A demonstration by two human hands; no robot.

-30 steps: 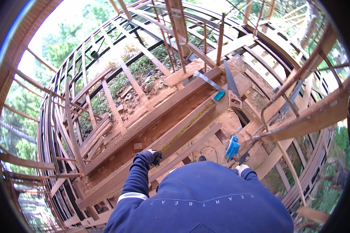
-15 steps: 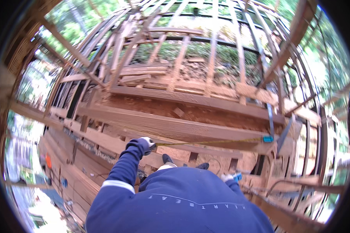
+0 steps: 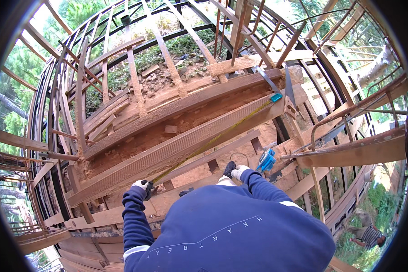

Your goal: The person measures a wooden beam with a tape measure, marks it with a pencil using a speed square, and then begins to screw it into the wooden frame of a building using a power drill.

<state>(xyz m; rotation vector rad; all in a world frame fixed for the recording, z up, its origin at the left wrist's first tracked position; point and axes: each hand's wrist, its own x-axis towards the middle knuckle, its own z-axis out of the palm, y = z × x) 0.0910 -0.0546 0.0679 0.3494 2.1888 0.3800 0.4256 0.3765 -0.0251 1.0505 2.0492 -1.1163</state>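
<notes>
A yellow tape measure blade [image 3: 208, 144] stretches slantwise along a long grooved wooden beam [image 3: 177, 153]. Its upper right end meets a small teal case [image 3: 276, 97] on the beam. At the lower left end, my left hand [image 3: 143, 188], in a white and dark glove, is closed on the blade near the beam's lower edge. My right hand [image 3: 241, 172], gloved too, is beside my dark shoe [image 3: 230, 168], left of a blue power tool [image 3: 266, 160]. Its fingers are too hard to make out to say whether they hold anything.
A handsaw [image 3: 289, 88] stands by the beam's right end, near a metal strip [image 3: 266, 78]. A second beam [image 3: 177, 115] runs parallel behind, with a small wood block [image 3: 171, 129] between. Rusty bent bars [image 3: 349, 111] jut in at right. Another person [image 3: 369, 233] is low at far right.
My view has turned, so the beam now slants up to the right. My right hand has come into fuller view beside my shoe. My left hand still grips the blade's left end.
</notes>
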